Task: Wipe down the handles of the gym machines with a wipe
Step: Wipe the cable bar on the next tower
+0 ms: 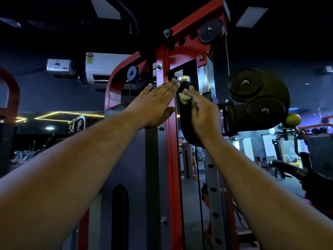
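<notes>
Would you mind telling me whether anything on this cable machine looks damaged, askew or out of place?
Nothing stands out. The red steel upright looks straight, and the black handle with the silver end cap appears intact. The right hand holds the small pale yellow wipe against it; the open left hand rests beside it. The dim light hides finer flaws.

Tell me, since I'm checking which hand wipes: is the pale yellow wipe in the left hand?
No, the right hand pinches the pale yellow wipe against the black handle, while the left hand is flat with straight fingers.
</notes>
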Demonstrator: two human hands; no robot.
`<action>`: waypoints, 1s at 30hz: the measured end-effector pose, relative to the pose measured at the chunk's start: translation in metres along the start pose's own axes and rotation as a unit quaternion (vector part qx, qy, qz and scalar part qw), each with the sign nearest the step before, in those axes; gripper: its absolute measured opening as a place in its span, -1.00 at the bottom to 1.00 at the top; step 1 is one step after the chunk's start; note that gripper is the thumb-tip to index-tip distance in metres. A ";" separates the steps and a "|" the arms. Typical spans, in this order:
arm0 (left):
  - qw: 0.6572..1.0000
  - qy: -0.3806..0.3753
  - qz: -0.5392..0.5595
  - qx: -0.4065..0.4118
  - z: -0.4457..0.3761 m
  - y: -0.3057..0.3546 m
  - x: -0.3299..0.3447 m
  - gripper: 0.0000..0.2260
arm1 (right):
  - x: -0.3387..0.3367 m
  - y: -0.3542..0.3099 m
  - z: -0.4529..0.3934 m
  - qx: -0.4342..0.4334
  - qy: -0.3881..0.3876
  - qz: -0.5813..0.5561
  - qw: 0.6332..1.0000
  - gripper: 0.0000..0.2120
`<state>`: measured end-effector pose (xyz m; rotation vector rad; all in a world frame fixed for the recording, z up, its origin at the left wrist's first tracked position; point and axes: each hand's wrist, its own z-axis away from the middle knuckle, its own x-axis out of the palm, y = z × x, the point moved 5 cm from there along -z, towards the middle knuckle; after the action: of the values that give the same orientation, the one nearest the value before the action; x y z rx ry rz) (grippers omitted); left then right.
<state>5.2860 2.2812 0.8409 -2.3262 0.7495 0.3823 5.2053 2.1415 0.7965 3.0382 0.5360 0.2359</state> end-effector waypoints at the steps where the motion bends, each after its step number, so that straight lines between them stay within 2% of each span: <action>1: 1.000 -0.003 0.004 0.000 0.001 0.004 0.003 -0.33 | 0.006 -0.002 0.003 -0.003 -0.003 -0.019 1.000 -0.68; 4: 1.000 -0.008 0.022 0.003 0.005 0.016 0.014 -0.29 | 0.009 0.007 0.050 -0.037 -0.021 -0.041 0.998 -0.68; 8: 0.999 0.024 0.032 0.034 0.009 0.027 0.019 -0.33 | -0.010 0.040 0.121 -0.064 -0.045 0.031 0.996 -0.54; 10: 0.997 0.022 0.021 0.067 0.011 0.035 0.026 -0.30 | -0.015 0.053 0.134 -0.088 -0.101 0.053 0.990 -0.49; 12: 0.997 0.015 0.017 0.075 0.011 0.038 0.033 -0.26 | -0.020 0.064 0.129 -0.057 -0.148 0.011 0.987 -0.55; 16: 0.997 0.029 -0.007 0.075 0.008 0.034 0.038 -0.25 | -0.021 0.063 0.114 0.044 -0.086 0.008 0.995 -0.64; 17: 0.997 0.032 -0.009 0.077 0.008 0.033 0.039 -0.25 | -0.019 0.056 0.115 0.044 -0.069 0.013 0.997 -0.65; 21: 0.996 0.031 -0.019 0.079 0.009 0.033 0.039 -0.24 | -0.012 0.049 0.128 -0.001 -0.083 0.043 0.996 -0.62; 23: 0.997 0.027 -0.019 0.075 0.010 0.033 0.036 -0.24 | -0.020 0.068 0.125 0.055 -0.087 0.093 0.990 -0.59; 25: 0.997 0.025 -0.017 0.074 0.010 0.033 0.034 -0.23 | -0.024 0.078 0.117 0.126 -0.098 0.092 0.983 -0.62; 26: 0.997 0.024 -0.018 0.076 0.009 0.033 0.034 -0.23 | -0.023 0.071 0.111 0.131 -0.096 0.077 0.984 -0.63; 30: 0.997 0.012 -0.010 0.075 0.009 0.032 0.033 -0.24 | -0.010 0.021 0.097 0.054 -0.064 -0.041 0.996 -0.62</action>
<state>5.2925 2.2536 0.8035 -2.1989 0.7410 0.2794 5.2184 2.1163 0.7012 3.0974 0.6826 0.0087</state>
